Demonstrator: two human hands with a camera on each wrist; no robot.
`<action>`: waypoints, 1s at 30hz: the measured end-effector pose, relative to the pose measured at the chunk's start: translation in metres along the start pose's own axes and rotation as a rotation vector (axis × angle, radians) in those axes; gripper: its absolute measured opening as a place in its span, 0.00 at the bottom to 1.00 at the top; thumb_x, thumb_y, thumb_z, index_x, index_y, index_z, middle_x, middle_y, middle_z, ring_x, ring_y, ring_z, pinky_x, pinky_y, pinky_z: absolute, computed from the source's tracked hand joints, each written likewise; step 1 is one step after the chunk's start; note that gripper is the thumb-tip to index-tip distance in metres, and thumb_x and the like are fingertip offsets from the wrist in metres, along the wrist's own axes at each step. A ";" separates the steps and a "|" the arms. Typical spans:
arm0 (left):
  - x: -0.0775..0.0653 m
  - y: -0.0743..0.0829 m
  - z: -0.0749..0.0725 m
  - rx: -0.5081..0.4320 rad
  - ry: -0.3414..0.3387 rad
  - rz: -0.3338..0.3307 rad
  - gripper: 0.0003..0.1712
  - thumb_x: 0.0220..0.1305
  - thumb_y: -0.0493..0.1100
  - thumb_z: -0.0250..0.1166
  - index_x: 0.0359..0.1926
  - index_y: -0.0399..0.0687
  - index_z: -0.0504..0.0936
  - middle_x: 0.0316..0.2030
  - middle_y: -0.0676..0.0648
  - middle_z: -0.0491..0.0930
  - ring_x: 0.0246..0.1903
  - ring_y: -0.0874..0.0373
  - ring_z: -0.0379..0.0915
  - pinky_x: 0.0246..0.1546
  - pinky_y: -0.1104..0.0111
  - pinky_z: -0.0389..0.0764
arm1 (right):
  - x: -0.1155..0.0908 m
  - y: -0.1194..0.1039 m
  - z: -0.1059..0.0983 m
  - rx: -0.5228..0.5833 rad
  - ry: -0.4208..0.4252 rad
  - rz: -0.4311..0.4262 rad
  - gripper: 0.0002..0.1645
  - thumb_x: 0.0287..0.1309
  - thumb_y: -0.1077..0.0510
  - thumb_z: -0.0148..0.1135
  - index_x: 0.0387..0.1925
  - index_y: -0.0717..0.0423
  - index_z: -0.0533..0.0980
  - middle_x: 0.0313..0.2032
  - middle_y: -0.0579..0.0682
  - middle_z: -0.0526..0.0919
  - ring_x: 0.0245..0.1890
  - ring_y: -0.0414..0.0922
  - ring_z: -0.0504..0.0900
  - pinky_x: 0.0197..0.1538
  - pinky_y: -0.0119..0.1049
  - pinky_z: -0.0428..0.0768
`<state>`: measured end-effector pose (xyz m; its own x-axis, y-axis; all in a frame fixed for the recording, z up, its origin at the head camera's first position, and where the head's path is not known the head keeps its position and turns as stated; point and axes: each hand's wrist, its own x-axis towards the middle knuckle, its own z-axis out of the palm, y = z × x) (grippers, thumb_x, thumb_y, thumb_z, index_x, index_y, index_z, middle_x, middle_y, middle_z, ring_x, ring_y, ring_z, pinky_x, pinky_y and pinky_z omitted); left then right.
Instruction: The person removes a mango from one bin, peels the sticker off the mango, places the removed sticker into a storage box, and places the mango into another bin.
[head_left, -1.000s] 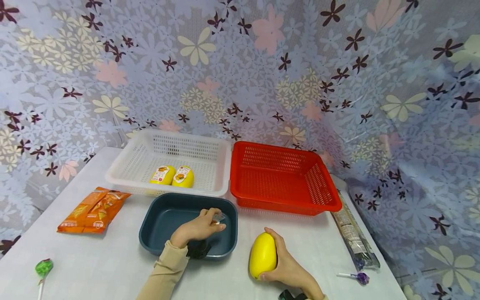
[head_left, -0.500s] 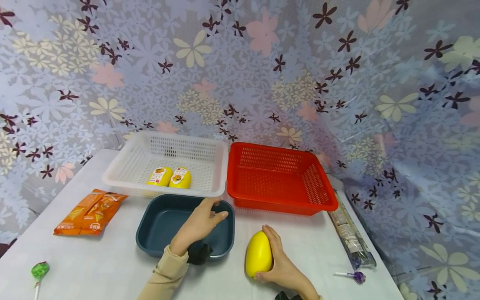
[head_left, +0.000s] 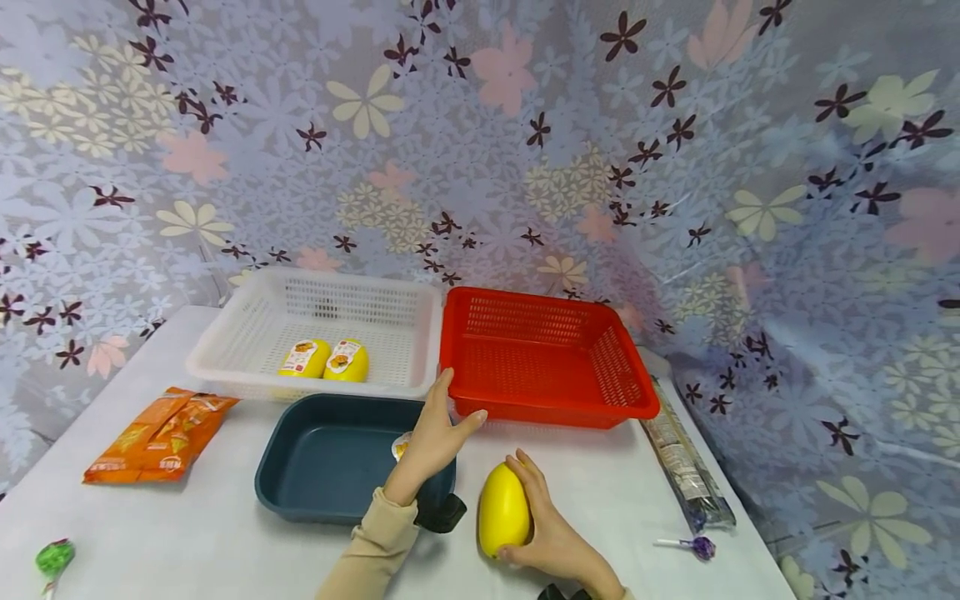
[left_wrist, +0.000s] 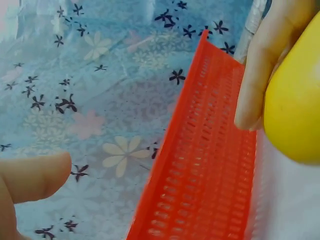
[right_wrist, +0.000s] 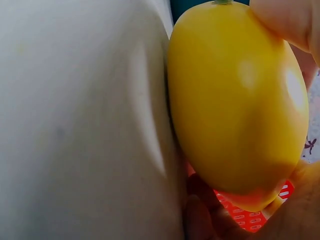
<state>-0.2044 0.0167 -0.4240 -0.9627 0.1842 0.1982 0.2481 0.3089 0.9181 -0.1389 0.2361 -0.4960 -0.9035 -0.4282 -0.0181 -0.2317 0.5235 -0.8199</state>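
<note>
My left hand point(head_left: 433, 437) is over the right rim of a dark teal basin point(head_left: 322, 508), fingers and thumb spread, nothing between them. Behind its wrist, a small item with a white printed label point(head_left: 400, 447) shows in the basin, mostly hidden. In the left wrist view, one left finger point(left_wrist: 37, 176) stands apart from the red basket point(left_wrist: 210, 145). My right hand point(head_left: 551, 533) grips a smooth yellow oval fruit point(head_left: 503, 510) on the white table, its fingers curled round the far end and right side. The right wrist view shows the fruit's green stem end point(right_wrist: 223, 2).
A white basket point(head_left: 315, 389) with two labelled yellow packs point(head_left: 347, 362) stands at the back. An orange snack bag point(head_left: 159, 437) and a green lollipop point(head_left: 55, 557) lie at left. At right lie a long clear packet point(head_left: 686, 458) and a purple lollipop point(head_left: 702, 547).
My left hand let go of a small clear-wrapped item in the basin, opened, and moved right toward the red basket. My right hand keeps its grip on the fruit. The view shifted slightly.
</note>
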 end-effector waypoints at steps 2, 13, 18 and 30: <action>0.005 -0.001 0.004 -0.008 0.003 -0.003 0.50 0.64 0.50 0.63 0.74 0.32 0.46 0.74 0.31 0.47 0.71 0.32 0.49 0.66 0.37 0.57 | 0.001 0.000 0.000 -0.003 0.003 0.004 0.69 0.36 0.48 0.76 0.76 0.49 0.44 0.76 0.55 0.35 0.72 0.57 0.51 0.65 0.64 0.61; 0.020 -0.004 0.008 0.117 0.025 -0.068 0.50 0.63 0.50 0.65 0.74 0.32 0.47 0.75 0.34 0.48 0.70 0.33 0.53 0.62 0.31 0.58 | 0.001 0.002 0.002 -0.005 0.057 -0.065 0.69 0.35 0.50 0.76 0.75 0.51 0.47 0.75 0.57 0.44 0.70 0.53 0.54 0.64 0.61 0.63; 0.021 -0.004 0.012 0.134 0.029 -0.111 0.51 0.61 0.50 0.66 0.75 0.35 0.48 0.75 0.36 0.48 0.71 0.34 0.54 0.58 0.25 0.52 | -0.003 0.001 -0.018 0.063 0.025 -0.066 0.67 0.40 0.53 0.75 0.76 0.48 0.44 0.74 0.58 0.44 0.70 0.52 0.54 0.65 0.54 0.64; 0.024 -0.005 0.014 0.101 0.019 -0.095 0.50 0.62 0.48 0.65 0.75 0.37 0.46 0.76 0.37 0.45 0.71 0.34 0.53 0.57 0.22 0.48 | 0.020 -0.038 -0.115 0.087 0.060 -0.291 0.62 0.46 0.60 0.72 0.75 0.48 0.44 0.73 0.62 0.40 0.61 0.39 0.65 0.56 0.27 0.76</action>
<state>-0.2268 0.0326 -0.4286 -0.9840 0.1325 0.1193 0.1646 0.4171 0.8939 -0.1899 0.2919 -0.3993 -0.8244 -0.5047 0.2563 -0.4541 0.3193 -0.8318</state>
